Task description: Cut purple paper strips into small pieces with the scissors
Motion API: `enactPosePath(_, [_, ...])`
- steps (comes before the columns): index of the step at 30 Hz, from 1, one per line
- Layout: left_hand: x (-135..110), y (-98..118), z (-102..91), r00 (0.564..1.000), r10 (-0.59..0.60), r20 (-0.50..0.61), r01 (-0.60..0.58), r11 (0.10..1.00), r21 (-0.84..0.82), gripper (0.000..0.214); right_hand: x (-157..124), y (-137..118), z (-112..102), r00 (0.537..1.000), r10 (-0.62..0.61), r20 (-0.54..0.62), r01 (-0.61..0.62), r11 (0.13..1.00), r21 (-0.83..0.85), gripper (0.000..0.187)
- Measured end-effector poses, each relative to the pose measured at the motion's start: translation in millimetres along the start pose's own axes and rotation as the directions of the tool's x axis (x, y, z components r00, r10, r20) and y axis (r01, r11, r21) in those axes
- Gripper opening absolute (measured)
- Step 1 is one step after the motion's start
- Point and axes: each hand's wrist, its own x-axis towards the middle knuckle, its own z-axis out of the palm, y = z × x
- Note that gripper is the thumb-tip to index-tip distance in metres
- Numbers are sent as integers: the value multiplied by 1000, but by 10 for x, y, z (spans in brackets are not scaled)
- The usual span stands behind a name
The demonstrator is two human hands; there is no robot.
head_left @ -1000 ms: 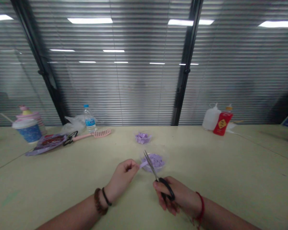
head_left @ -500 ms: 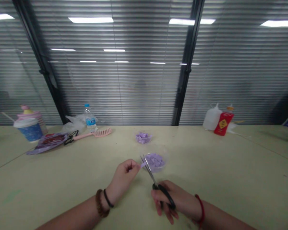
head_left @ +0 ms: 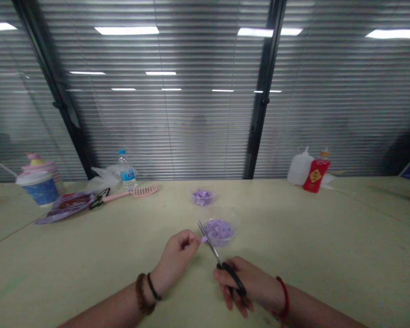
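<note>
Left hand [head_left: 175, 257]: fingertips pinched together on a lilac strip [head_left: 204, 239], short end projecting.
Right hand [head_left: 235, 284]: closed around black-handled scissors [head_left: 229, 273], blades at the strip.
Strip location: held above the tabletop [head_left: 89, 273], just beside a clear bowl [head_left: 236, 228] of lilac pieces [head_left: 218, 229].
Technique: short overhang keeps the strip firm; fingertips sit clear of the blades.

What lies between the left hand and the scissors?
The head view shows a small lilac strip, pinched by the left hand, reaching the scissors.
</note>
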Motion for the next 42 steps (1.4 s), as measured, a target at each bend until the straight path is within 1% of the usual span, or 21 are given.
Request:
enactPosePath(2, [7,2,-7,1000,0,1,0,1000,-3,28,-4,-19,6,1000,7,-8,-7,1000,19,54])
enactPosePath(4, [12,18,-19,1000,-25,15,26,1000,-15,29,1,-19,2,999,-7,-33,8,999,42,54])
enactPosePath(7, [21,50,-41,995,-83,53,85,995,-50,30,17,8,-37,992,-58,-110,70,991,114,56])
enactPosePath(9, [30,61,-55,993,-105,51,109,990,-85,31,20,25,-77,985,-70,-159,95,983,155,56])
enactPosePath(11, [41,54,-65,992,-116,39,120,984,-128,30,16,30,-108,981,-66,-182,97,981,168,54])
enactPosePath(17, [60,-24,-78,996,-86,7,86,969,-232,29,15,25,-101,985,-65,-159,93,980,175,57])
enactPosePath(22, [56,-25,-80,998,-53,-15,45,945,-324,29,7,60,-87,998,-58,-27,61,988,142,60])
enactPosePath(25, [41,-12,-64,999,-47,23,52,939,-340,29,-6,52,-68,998,-57,8,55,992,115,62])
enactPosePath(29, [10,-3,-30,992,-52,113,86,944,-320,29,1,16,-36,997,-55,-54,60,993,100,64])
enactPosePath(32, [-10,1,-13,987,-64,149,106,951,-290,29,19,4,-35,995,-29,-97,39,994,98,65])
enactPosePath(38, [-9,3,-3,983,-77,168,121,956,-267,29,25,23,-55,995,-49,-91,57,994,88,65])
enactPosePath(42, [-5,6,1,984,-82,159,124,954,-273,29,24,40,-57,992,-51,-115,63,993,103,63])
